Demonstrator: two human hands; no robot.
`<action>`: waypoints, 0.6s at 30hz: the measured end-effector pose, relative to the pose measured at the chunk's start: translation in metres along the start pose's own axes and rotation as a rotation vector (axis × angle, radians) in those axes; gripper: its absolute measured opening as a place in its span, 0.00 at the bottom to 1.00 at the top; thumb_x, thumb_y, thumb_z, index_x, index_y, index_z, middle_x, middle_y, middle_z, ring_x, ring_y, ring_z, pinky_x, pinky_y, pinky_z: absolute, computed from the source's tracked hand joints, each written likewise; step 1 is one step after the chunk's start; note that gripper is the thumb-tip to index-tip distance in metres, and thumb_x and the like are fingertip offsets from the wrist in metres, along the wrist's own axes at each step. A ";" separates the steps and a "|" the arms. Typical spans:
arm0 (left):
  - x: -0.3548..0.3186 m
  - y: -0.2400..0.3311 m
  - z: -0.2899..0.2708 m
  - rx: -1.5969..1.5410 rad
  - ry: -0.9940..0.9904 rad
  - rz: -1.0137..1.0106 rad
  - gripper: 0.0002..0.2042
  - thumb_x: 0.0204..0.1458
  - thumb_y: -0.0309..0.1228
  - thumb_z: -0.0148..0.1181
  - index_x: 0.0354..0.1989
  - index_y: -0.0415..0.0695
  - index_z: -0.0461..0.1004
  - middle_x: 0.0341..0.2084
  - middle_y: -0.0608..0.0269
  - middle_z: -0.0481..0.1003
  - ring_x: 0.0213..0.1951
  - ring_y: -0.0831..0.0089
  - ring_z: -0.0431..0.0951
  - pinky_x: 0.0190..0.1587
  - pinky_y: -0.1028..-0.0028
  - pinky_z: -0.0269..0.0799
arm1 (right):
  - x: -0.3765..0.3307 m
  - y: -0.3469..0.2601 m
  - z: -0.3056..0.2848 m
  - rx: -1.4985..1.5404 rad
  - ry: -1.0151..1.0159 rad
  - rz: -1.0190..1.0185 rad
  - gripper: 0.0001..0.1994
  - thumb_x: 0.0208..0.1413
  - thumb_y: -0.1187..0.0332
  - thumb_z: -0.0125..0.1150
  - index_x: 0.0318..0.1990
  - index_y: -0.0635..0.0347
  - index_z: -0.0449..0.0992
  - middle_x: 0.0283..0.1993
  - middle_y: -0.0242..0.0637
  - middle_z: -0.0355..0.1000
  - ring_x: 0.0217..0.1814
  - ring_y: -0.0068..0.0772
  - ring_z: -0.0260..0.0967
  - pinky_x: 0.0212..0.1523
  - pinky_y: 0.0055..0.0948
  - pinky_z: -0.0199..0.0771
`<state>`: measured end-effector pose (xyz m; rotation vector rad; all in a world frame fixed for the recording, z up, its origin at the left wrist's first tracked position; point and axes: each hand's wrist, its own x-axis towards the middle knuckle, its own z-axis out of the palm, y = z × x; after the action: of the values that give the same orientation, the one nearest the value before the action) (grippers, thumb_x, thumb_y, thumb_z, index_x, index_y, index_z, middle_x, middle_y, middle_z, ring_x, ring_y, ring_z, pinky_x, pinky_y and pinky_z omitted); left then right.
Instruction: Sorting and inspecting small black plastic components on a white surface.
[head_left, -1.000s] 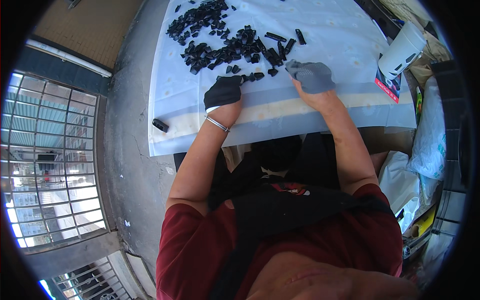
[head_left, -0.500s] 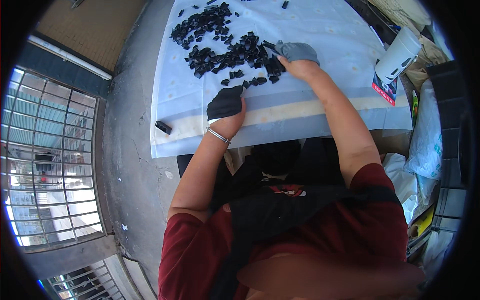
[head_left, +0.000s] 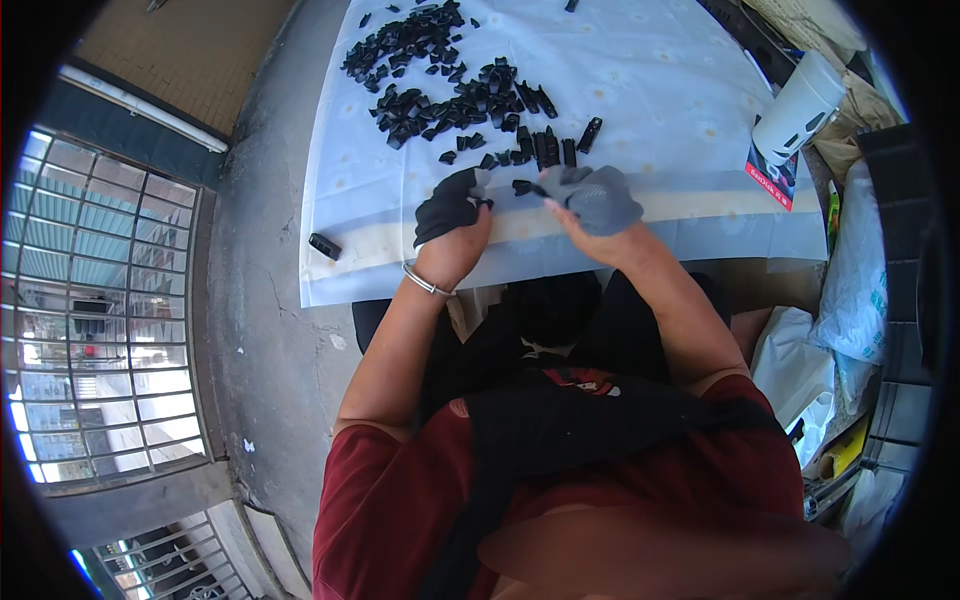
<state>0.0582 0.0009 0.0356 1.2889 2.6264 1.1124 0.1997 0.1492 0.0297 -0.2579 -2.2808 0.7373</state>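
My left hand (head_left: pixel 453 212), in a black glove with a metal bangle at the wrist, is closed near the table's front edge; what it holds, if anything, is hidden. To its right, my right hand (head_left: pixel 597 208), in a grey glove, has its fingers pinched at a small black piece (head_left: pixel 522 187) between the two hands. Just beyond them stand several longer black pieces (head_left: pixel 546 150) side by side, with another long black piece (head_left: pixel 590 135) lying aslant. Farther off spreads a heap of short, curved black pieces (head_left: pixel 405 115).
A patterned white cloth (head_left: pixel 660 100) covers the table. One black, rounded block (head_left: pixel 324 246) lies at its left front corner. At the right edge a white tumbler (head_left: pixel 797 110) stands by a red and dark card (head_left: pixel 770 185). Plastic bags (head_left: pixel 850 270) crowd the right side.
My right hand has come back from the black pieces toward the front edge, closer to my left hand. The long pieces it covered now show. My left hand has turned slightly in place.
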 end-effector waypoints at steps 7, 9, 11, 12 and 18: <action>-0.013 0.024 -0.006 -0.394 -0.316 0.027 0.16 0.43 0.29 0.59 0.42 0.41 0.68 0.26 0.58 0.76 0.25 0.74 0.76 0.30 0.76 0.71 | -0.006 -0.012 -0.002 0.025 -0.327 -0.122 0.13 0.44 0.62 0.60 0.36 0.58 0.74 0.33 0.40 0.71 0.33 0.42 0.67 0.34 0.35 0.67; -0.017 0.018 -0.007 -0.571 -0.380 -0.069 0.13 0.46 0.30 0.56 0.41 0.40 0.69 0.24 0.60 0.75 0.24 0.77 0.74 0.28 0.76 0.70 | -0.006 -0.013 -0.002 0.059 -0.318 -0.079 0.13 0.44 0.62 0.60 0.35 0.58 0.74 0.32 0.40 0.71 0.32 0.42 0.67 0.34 0.35 0.67; -0.020 0.016 -0.007 -0.748 -0.438 -0.170 0.12 0.50 0.31 0.54 0.40 0.39 0.69 0.23 0.62 0.75 0.23 0.79 0.73 0.27 0.77 0.69 | -0.005 -0.020 -0.001 0.062 -0.241 -0.131 0.14 0.44 0.62 0.62 0.37 0.58 0.75 0.33 0.40 0.72 0.36 0.40 0.68 0.39 0.33 0.67; -0.021 0.017 -0.008 -0.679 -0.458 -0.170 0.13 0.52 0.35 0.51 0.40 0.39 0.69 0.23 0.65 0.74 0.22 0.81 0.71 0.25 0.78 0.67 | -0.005 -0.021 0.003 0.063 -0.241 -0.132 0.14 0.44 0.62 0.62 0.37 0.58 0.75 0.33 0.40 0.72 0.36 0.40 0.68 0.39 0.33 0.67; -0.030 0.018 0.009 -0.755 -0.103 -0.117 0.18 0.57 0.40 0.42 0.31 0.37 0.71 0.14 0.68 0.66 0.17 0.80 0.63 0.21 0.77 0.61 | -0.001 -0.028 -0.007 -0.054 -0.208 -0.248 0.14 0.45 0.63 0.61 0.37 0.62 0.74 0.33 0.40 0.72 0.32 0.40 0.68 0.33 0.32 0.67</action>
<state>0.0937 -0.0073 0.0313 0.9660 1.8529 1.7082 0.2061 0.1287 0.0497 0.0806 -2.4736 0.5969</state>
